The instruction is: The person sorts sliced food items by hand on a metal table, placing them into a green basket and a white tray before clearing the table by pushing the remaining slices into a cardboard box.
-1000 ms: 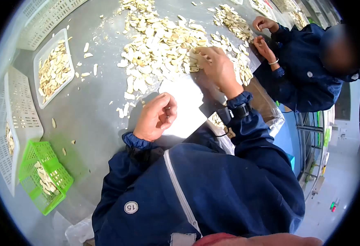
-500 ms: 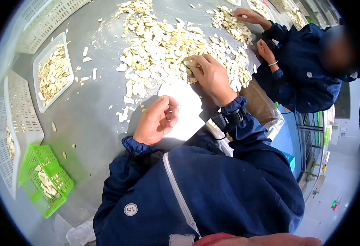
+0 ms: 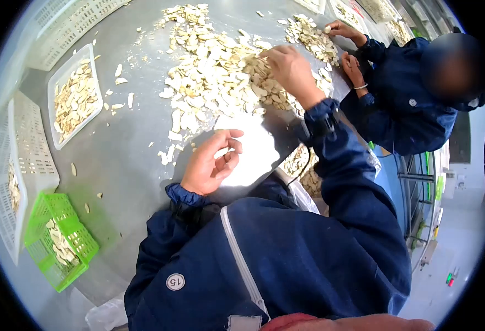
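A broad pile of pale, flat slices [image 3: 215, 71] covers the far middle of the grey metal table [image 3: 126, 149]. My right hand [image 3: 289, 69] reaches out over the pile's right part, palm down, with its fingertips among the slices; whether it grips any is hidden. My left hand [image 3: 212, 160] rests near the table's front, below the pile, palm turned inward. Its fingers are loosely curled and apart, and nothing shows in them. Both arms wear dark blue sleeves.
A clear tray of slices [image 3: 74, 99] lies at the left. A green basket [image 3: 60, 243] and white perforated baskets [image 3: 27, 149] stand at the left edge. A co-worker in blue [image 3: 408, 105] handles slices at the far right. A plastic bag of slices [image 3: 303, 171] hangs at the table's edge.
My right hand has reached farther out and up the pile, stretching the arm. My left hand's fingers have uncurled a little. The co-worker's hands have shifted among the far slices.
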A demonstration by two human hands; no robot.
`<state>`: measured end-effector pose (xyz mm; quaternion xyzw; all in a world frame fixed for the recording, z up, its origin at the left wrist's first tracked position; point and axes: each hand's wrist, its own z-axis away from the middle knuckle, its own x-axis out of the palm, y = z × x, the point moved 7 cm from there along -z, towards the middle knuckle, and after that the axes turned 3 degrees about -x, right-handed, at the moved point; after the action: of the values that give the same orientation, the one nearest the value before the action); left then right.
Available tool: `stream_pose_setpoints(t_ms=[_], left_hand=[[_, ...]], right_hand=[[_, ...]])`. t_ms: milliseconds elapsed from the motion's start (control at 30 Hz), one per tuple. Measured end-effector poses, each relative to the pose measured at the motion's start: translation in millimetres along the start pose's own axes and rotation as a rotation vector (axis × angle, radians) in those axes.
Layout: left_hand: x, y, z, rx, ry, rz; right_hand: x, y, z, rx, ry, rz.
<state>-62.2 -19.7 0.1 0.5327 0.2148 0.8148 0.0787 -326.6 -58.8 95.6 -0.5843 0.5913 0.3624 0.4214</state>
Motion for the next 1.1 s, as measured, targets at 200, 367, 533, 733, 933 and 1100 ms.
stream_pose_setpoints(t_ms=[200,367,533,733,933,1100], left_hand=[[2.5,2.7,2.2,0.014,-0.071,-0.017],[9.9,6.4,4.9,0.014,-0.061,0.003],[4.4,1.7,0.1,0.016,-0.097,0.018],[6.9,2.2,-0.8,0.028,-0.188,-0.043],[1.4,-3.3,-7.1,0.014,-0.096,-0.079],[-5.1,-4.7,-3.1,-0.067,-0.029,-0.131]], right_hand=[[19.4,30.1,-14.4,-0.014,-0.129,0.192],[21.4,29.8,-13.8,0.021,-0.237,0.146],[28.8,38.3,-26.5,0.001,-0.315,0.164],[15.1,2.3,-66.5,0.056,-0.256,0.012],[27.4,-173.5,-131.9,-0.141,-0.703,-0.421],[19.0,-228.0,-156.2,-0.306,-0.311,-0.870]])
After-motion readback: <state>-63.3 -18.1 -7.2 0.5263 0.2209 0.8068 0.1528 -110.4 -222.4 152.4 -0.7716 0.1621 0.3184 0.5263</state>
